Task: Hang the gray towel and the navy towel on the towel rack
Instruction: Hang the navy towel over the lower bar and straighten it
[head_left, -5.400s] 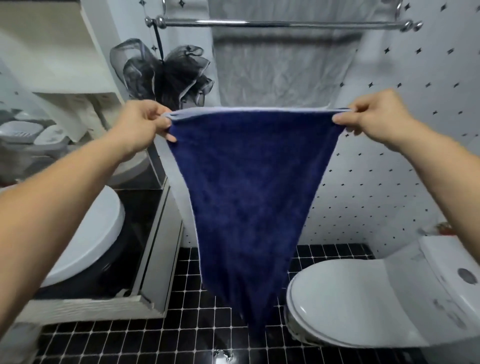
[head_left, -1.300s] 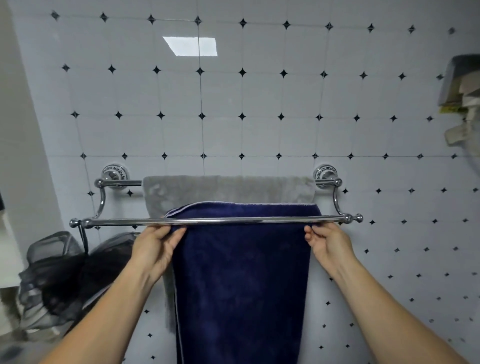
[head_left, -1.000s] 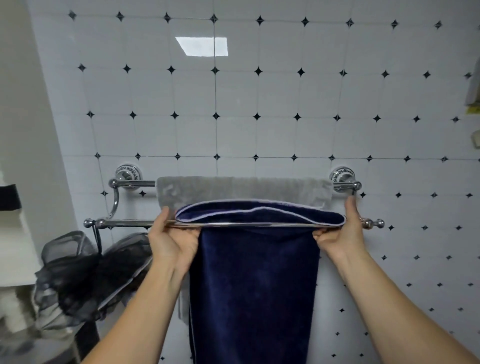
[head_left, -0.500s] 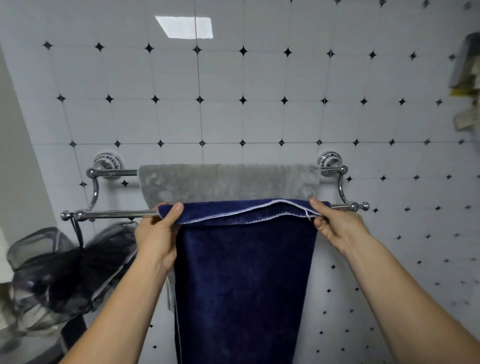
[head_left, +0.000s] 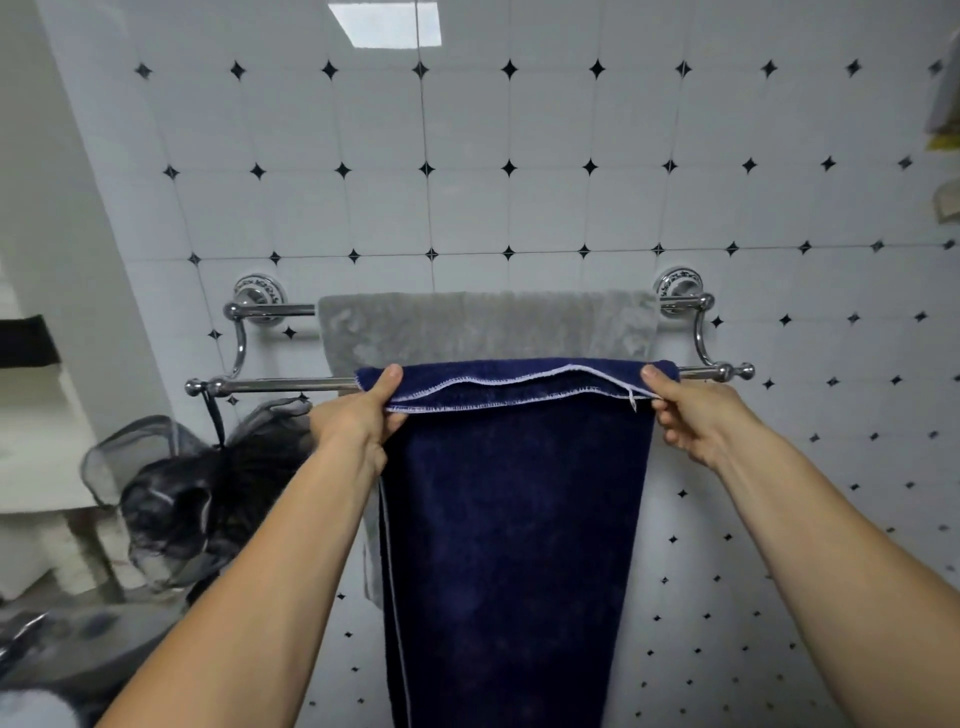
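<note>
A chrome double towel rack (head_left: 275, 385) is fixed to the white tiled wall. The gray towel (head_left: 483, 327) drapes over its rear bar. The navy towel (head_left: 514, 545) lies over the front bar and hangs down long in front. Its white-stitched top edge is folded toward me over the bar. My left hand (head_left: 358, 415) pinches the towel's upper left corner, thumb on top. My right hand (head_left: 691, 415) pinches the upper right corner. The front bar is hidden under the navy towel between my hands.
A black mesh bath sponge (head_left: 208, 488) hangs by a cord from the left end of the front bar. White shelving (head_left: 36, 447) stands at the left edge. Some packaged items (head_left: 945, 119) sit at the upper right edge.
Since a second ago, both hands have drawn the navy towel's top edge forward over the front bar and slightly down. The gray towel has not moved.
</note>
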